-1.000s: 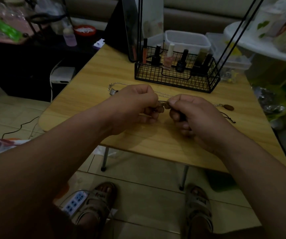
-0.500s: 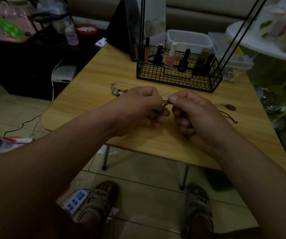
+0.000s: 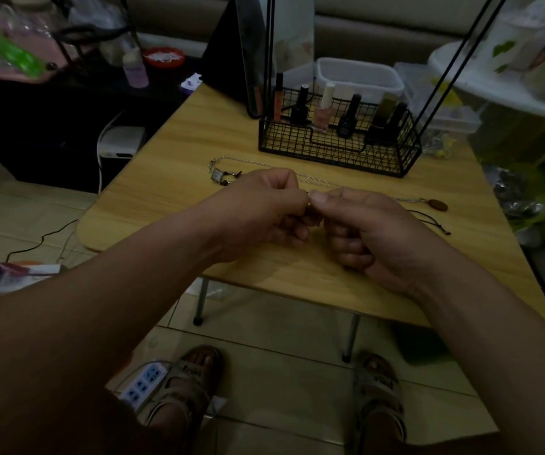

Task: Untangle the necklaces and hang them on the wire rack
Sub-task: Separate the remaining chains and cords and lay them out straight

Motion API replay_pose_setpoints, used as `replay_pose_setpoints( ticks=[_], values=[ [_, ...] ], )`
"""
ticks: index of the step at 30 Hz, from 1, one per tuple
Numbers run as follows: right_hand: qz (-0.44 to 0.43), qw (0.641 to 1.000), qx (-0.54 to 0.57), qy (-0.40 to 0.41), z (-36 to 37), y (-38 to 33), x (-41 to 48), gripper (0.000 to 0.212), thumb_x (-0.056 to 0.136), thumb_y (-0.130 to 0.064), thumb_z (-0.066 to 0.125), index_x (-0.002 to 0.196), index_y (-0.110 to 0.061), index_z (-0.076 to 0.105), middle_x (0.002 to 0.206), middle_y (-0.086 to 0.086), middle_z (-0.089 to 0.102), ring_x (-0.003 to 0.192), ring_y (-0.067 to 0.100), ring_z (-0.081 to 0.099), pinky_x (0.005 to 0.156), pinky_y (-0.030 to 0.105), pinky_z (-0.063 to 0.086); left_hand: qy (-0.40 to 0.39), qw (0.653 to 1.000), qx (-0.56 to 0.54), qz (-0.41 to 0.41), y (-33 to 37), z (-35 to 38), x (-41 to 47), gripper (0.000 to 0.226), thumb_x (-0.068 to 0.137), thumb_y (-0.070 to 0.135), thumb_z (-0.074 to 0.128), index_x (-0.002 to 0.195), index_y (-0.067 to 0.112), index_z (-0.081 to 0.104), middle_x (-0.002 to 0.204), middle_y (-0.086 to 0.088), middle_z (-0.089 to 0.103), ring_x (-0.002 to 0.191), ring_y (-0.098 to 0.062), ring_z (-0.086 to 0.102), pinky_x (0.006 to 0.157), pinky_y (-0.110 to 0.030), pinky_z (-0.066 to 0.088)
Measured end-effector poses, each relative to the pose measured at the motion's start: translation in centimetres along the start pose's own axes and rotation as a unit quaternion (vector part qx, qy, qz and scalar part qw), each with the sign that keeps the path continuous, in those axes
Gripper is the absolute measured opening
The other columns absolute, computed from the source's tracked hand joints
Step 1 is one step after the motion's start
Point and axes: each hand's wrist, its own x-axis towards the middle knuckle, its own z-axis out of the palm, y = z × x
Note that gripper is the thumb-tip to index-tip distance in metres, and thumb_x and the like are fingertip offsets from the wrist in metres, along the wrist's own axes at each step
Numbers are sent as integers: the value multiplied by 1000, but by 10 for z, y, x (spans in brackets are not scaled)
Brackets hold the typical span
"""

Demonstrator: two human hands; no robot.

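Observation:
Above the wooden table [image 3: 166, 178], my left hand [image 3: 264, 211] and my right hand [image 3: 363, 231] meet thumb to thumb and pinch the tangled necklaces between their fingertips. A thin silver chain [image 3: 317, 182] runs behind the hands to a square pendant [image 3: 216, 175] at the left. At the right lie a brown oval pendant [image 3: 437, 205] and a dark cord [image 3: 428, 216]. The knot itself is hidden between my fingers. The black wire rack [image 3: 336, 149] stands behind the hands, its tall rods rising out of view.
Several nail polish bottles [image 3: 323, 108] stand in the rack's basket. A white plastic tub [image 3: 359, 73] sits behind it. A power strip [image 3: 143, 384] and my sandalled feet are on the tiled floor below the table edge. Clutter lines the left and right sides.
My hands have closed in tighter on the knot and my thumbs now touch. The chain on the table has barely shifted.

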Motion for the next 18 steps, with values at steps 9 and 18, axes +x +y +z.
replay_pose_setpoints(
  ticks=[9, 18],
  values=[
    [-114, 965, -235, 30, -6, -1, -6, 27, 88, -14, 79, 109, -19, 62, 56, -8, 43, 51, 12, 38, 45, 28, 35, -7, 1000, 3, -8, 3, -2, -1, 23, 98, 2, 56, 81, 15, 50, 77, -12, 71, 70, -18, 68, 70, -33, 60],
    [-139, 946, -285, 72, -9, -4, -7, 5, 96, -26, 71, 96, -21, 71, 66, -3, 60, 58, 15, 48, 51, 31, 40, -21, 1000, -6, 0, 2, -3, 1, 19, 97, -6, 56, 110, 8, 60, 80, -11, 72, 74, -21, 69, 77, -37, 64]
  ],
)
